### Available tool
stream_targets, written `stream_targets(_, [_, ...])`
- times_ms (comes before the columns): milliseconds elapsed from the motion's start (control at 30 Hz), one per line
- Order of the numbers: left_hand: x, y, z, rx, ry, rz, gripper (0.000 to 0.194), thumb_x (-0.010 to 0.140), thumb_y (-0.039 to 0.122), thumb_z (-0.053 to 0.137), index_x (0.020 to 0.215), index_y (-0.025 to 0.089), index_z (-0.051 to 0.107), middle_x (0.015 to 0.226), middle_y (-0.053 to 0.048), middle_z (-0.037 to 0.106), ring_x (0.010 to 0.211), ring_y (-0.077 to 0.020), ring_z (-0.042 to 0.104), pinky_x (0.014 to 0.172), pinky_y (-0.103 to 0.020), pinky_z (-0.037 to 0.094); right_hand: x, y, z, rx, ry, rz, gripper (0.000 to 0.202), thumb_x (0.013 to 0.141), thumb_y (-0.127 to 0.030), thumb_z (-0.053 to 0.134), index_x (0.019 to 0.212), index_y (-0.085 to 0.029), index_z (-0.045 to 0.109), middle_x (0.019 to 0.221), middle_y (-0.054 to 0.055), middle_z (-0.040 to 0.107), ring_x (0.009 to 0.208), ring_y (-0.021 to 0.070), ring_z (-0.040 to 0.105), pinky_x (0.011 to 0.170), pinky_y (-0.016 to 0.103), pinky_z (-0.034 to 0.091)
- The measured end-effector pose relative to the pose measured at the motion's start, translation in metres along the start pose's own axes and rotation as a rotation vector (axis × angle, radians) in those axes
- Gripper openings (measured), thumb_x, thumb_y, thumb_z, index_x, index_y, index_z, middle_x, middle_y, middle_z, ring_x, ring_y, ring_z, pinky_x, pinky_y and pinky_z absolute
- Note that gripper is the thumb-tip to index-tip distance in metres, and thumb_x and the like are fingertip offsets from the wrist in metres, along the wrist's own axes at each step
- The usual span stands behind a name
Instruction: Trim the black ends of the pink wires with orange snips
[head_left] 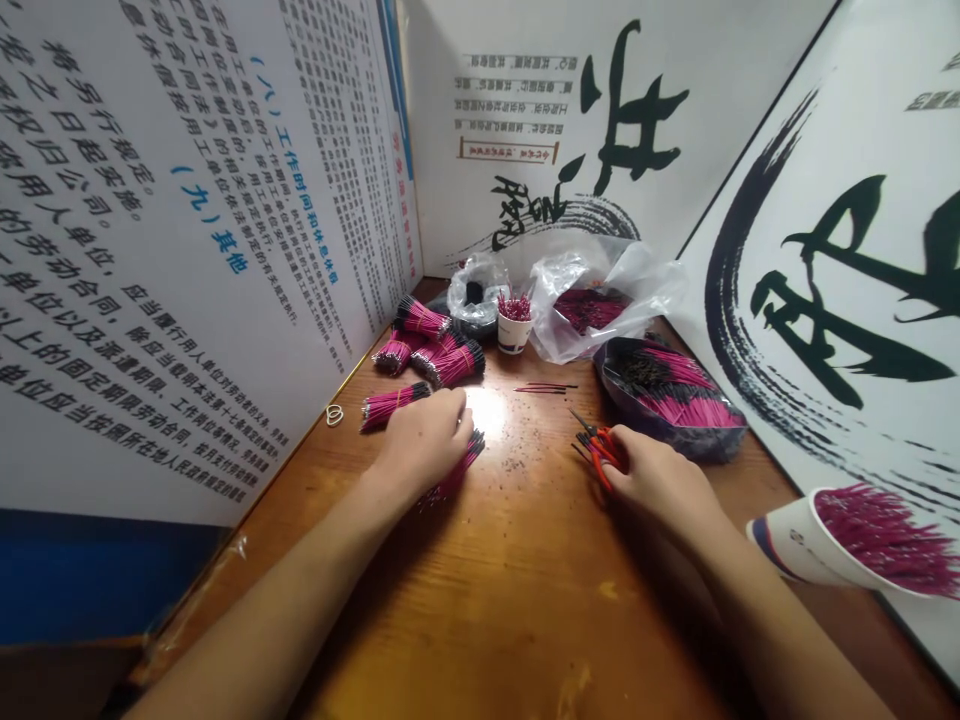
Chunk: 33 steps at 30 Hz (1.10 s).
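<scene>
My left hand [426,437] is closed, knuckles up, over a bundle of magenta wires [448,486] with black ends; the palm side and fingertips are mostly hidden. Red-handled scissors [604,455] are in my right hand [660,477], their dark blades pointing away to the left. Black wire ends [582,446] show beside the scissors, and I cannot tell whether the right hand also grips them. A few loose wires [546,388] lie on the table between and beyond the hands.
Tied wire bundles [448,360] are piled at the back left, near pale rings [334,415]. A paper cup [514,335] of wires stands behind, beside a clear plastic bag [551,325]. A dark bag [690,438] and a tilted cup [787,535] are right. Panels enclose the table [480,620].
</scene>
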<state>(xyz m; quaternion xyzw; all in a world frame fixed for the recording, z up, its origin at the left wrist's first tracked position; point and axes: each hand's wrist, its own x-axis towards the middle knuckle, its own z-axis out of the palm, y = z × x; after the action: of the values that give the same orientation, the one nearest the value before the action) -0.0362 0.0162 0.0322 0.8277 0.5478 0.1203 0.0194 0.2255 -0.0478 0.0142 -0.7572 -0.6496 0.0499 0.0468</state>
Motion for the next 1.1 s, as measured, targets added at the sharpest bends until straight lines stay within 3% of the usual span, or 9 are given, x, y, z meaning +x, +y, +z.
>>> stream_targets(100, [-0.01, 0.017, 0.007, -0.135, 0.053, 0.162, 0.023, 0.095, 0.029, 0.038, 0.08, 0.02, 0.054, 0.082, -0.005, 0.066, 0.072, -0.0182, 0.058, 0.061, -0.029, 0.032, 0.0, -0.002, 0.0, 0.0, -0.006, 0.001, 0.012, 0.084, -0.032, 0.053, 0.077, -0.023, 0.051, 0.081, 0.003, 0.069, 0.07, 0.0201, 0.062, 0.053, 0.026, 0.024])
stream_targets(200, [-0.019, 0.031, 0.016, -0.265, -0.006, 0.373, 0.019, 0.093, 0.025, 0.042, 0.079, 0.02, 0.053, 0.076, -0.003, 0.063, 0.069, -0.0165, 0.055, 0.061, -0.029, 0.031, 0.0, -0.003, 0.002, 0.009, -0.009, -0.008, 0.01, 0.083, -0.031, 0.054, 0.077, -0.023, 0.052, 0.081, 0.003, 0.07, 0.071, 0.0196, 0.062, 0.052, 0.027, 0.023])
stream_targets(300, [-0.02, 0.034, 0.02, -0.346, -0.052, 0.463, 0.02, 0.093, 0.024, 0.041, 0.077, 0.019, 0.053, 0.075, -0.002, 0.061, 0.067, -0.0154, 0.053, 0.06, -0.028, 0.031, 0.0, -0.003, 0.004, 0.017, -0.011, -0.021, 0.009, 0.084, -0.029, 0.053, 0.077, -0.022, 0.052, 0.08, 0.002, 0.069, 0.07, 0.0186, 0.062, 0.052, 0.026, 0.022])
stream_targets(567, [-0.018, 0.022, 0.019, -0.502, -0.132, 0.411, 0.019, 0.092, 0.023, 0.044, 0.075, 0.018, 0.052, 0.072, 0.0, 0.057, 0.067, -0.0131, 0.051, 0.062, -0.024, 0.034, -0.002, -0.007, 0.006, 0.021, -0.003, -0.027, 0.008, 0.083, -0.029, 0.052, 0.079, -0.023, 0.049, 0.08, 0.002, 0.068, 0.069, 0.0189, 0.061, 0.054, 0.026, 0.025])
stream_targets(833, [-0.019, 0.021, 0.019, -0.533, -0.134, 0.417, 0.019, 0.091, 0.023, 0.044, 0.074, 0.018, 0.053, 0.071, 0.0, 0.056, 0.066, -0.013, 0.049, 0.062, -0.025, 0.034, -0.002, -0.008, 0.005, 0.078, 0.057, -0.007, 0.009, 0.08, -0.032, 0.055, 0.078, -0.023, 0.053, 0.078, 0.002, 0.066, 0.066, 0.0191, 0.06, 0.055, 0.027, 0.032])
stream_targets(967, [-0.019, 0.022, 0.022, -0.633, -0.146, 0.408, 0.017, 0.092, 0.024, 0.045, 0.081, 0.018, 0.056, 0.077, 0.0, 0.06, 0.071, -0.0136, 0.052, 0.065, -0.025, 0.036, -0.006, -0.012, 0.005, 0.433, 0.105, -0.105, 0.01, 0.08, -0.032, 0.056, 0.084, -0.023, 0.056, 0.073, 0.0, 0.062, 0.065, 0.0168, 0.057, 0.06, 0.026, 0.041])
stream_targets(1100, [-0.02, 0.027, 0.025, -0.882, -0.178, 0.318, 0.019, 0.095, 0.029, 0.044, 0.088, 0.017, 0.057, 0.08, 0.0, 0.059, 0.074, -0.0132, 0.051, 0.068, -0.025, 0.038, -0.016, -0.027, 0.009, 0.909, 0.023, -0.255, 0.009, 0.076, -0.027, 0.061, 0.081, -0.021, 0.055, 0.072, 0.0, 0.059, 0.066, 0.0156, 0.057, 0.059, 0.024, 0.045])
